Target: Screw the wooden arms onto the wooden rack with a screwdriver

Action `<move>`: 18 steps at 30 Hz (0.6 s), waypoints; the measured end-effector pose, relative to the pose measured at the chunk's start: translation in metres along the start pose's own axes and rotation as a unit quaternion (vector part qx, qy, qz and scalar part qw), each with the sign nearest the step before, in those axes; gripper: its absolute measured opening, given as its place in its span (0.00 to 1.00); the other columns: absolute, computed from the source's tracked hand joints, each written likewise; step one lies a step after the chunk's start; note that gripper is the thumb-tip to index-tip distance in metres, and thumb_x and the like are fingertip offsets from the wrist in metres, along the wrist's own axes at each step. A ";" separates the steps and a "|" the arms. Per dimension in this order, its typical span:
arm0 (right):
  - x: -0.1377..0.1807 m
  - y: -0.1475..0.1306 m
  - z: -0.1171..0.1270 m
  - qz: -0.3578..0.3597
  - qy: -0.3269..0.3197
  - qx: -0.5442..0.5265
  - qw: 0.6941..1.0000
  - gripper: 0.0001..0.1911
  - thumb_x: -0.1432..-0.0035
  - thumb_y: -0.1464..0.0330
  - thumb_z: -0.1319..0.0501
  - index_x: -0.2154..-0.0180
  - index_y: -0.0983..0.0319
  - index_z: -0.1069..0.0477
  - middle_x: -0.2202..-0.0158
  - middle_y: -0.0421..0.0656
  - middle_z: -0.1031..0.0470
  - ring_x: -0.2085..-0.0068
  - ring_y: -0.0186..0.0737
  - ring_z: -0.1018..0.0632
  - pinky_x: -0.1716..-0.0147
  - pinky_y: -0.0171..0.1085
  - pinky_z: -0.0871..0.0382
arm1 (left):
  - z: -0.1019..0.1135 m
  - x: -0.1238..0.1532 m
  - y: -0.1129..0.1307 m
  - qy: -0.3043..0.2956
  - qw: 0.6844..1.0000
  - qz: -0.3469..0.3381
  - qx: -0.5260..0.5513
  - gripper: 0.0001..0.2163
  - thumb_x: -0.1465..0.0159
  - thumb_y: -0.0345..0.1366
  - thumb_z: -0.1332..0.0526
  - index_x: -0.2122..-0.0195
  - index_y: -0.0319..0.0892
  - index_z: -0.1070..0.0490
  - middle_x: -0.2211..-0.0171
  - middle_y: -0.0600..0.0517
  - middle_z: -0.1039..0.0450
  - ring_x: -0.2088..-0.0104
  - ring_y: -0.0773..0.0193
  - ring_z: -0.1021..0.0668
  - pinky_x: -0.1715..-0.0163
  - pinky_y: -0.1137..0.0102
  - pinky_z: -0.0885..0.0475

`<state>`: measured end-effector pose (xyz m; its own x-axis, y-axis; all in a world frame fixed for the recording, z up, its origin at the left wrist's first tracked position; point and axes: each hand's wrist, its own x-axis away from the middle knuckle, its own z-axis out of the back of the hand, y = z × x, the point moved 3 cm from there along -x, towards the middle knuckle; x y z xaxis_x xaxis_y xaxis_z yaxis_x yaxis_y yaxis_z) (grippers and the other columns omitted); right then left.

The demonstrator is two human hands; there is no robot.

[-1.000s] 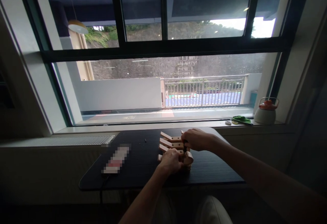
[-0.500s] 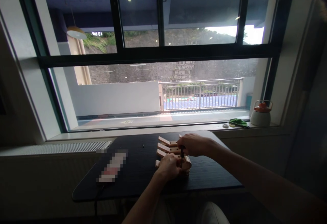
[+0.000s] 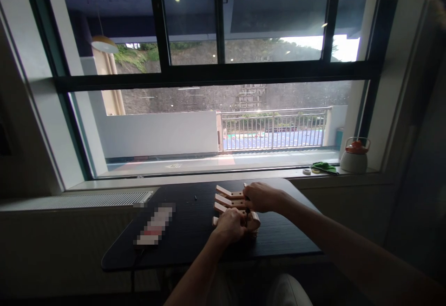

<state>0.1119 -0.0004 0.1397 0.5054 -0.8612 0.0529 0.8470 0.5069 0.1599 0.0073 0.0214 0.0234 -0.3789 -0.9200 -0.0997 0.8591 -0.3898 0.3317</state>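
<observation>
Wide dark-framed window (image 3: 223, 72) (bright sky (image 3: 347, 48) outside) behind a black table (image 3: 285, 236), pale radiator (image 3: 101, 200) to the left.

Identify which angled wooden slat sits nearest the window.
The slat highest in the picture; the other angled slats lie below it, closer to the left hand.

Open tabletop (image 3: 188, 231) lane between two obstacles: blurred block (image 3: 156, 224), wooden slats (image 3: 223, 200)
</observation>
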 end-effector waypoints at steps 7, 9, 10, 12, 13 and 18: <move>-0.003 0.006 0.006 0.019 -0.003 -0.007 1.000 0.17 0.50 0.69 0.39 0.55 0.58 0.25 0.60 0.46 0.21 0.60 0.44 0.22 0.70 0.34 0.38 | 0.001 0.000 0.001 -0.012 1.000 -0.001 0.004 0.09 0.47 0.40 0.38 0.69 0.44 0.21 0.68 0.51 0.23 0.66 0.59 0.23 0.69 0.71 0.34; -0.004 0.007 0.005 0.025 -0.001 -0.007 1.000 0.14 0.48 0.71 0.41 0.59 0.58 0.23 0.61 0.46 0.21 0.61 0.43 0.22 0.69 0.34 0.38 | 0.001 0.000 0.001 -0.008 1.000 -0.005 0.016 0.09 0.46 0.40 0.38 0.68 0.45 0.21 0.67 0.51 0.23 0.64 0.59 0.23 0.68 0.71 0.33; -0.004 0.007 0.005 0.025 -0.001 -0.007 1.000 0.14 0.48 0.72 0.41 0.60 0.59 0.23 0.62 0.46 0.21 0.61 0.42 0.22 0.69 0.34 0.38 | 0.001 0.001 0.000 -0.006 1.000 -0.004 0.020 0.09 0.46 0.41 0.38 0.67 0.45 0.21 0.66 0.51 0.23 0.63 0.58 0.23 0.68 0.71 0.33; -0.005 0.007 0.003 0.020 -0.001 -0.006 1.000 0.13 0.47 0.71 0.42 0.60 0.61 0.23 0.63 0.47 0.21 0.62 0.43 0.22 0.69 0.34 0.38 | 0.001 0.001 0.000 -0.002 1.000 0.000 0.026 0.10 0.47 0.41 0.37 0.67 0.45 0.21 0.66 0.50 0.23 0.63 0.57 0.23 0.68 0.71 0.33; -0.006 0.007 0.002 0.015 -0.001 -0.006 1.000 0.13 0.47 0.71 0.42 0.60 0.62 0.23 0.63 0.48 0.21 0.62 0.43 0.22 0.69 0.34 0.38 | 0.000 0.000 0.000 0.000 1.000 0.000 0.029 0.10 0.47 0.41 0.37 0.68 0.45 0.21 0.66 0.50 0.23 0.63 0.57 0.23 0.68 0.71 0.33; -0.009 0.011 -0.003 -0.010 0.009 -0.003 1.000 0.15 0.45 0.68 0.42 0.57 0.65 0.25 0.61 0.52 0.21 0.59 0.46 0.22 0.67 0.34 0.36 | -0.001 0.000 -0.001 0.009 1.000 0.006 0.015 0.09 0.47 0.39 0.38 0.68 0.44 0.21 0.65 0.50 0.22 0.63 0.58 0.23 0.65 0.70 0.32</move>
<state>0.1168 0.0127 0.1380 0.4910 -0.8706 0.0310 0.8581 0.4895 0.1549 0.0066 0.0221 0.0225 -0.3615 -0.9255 -0.1128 0.8530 -0.3772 0.3607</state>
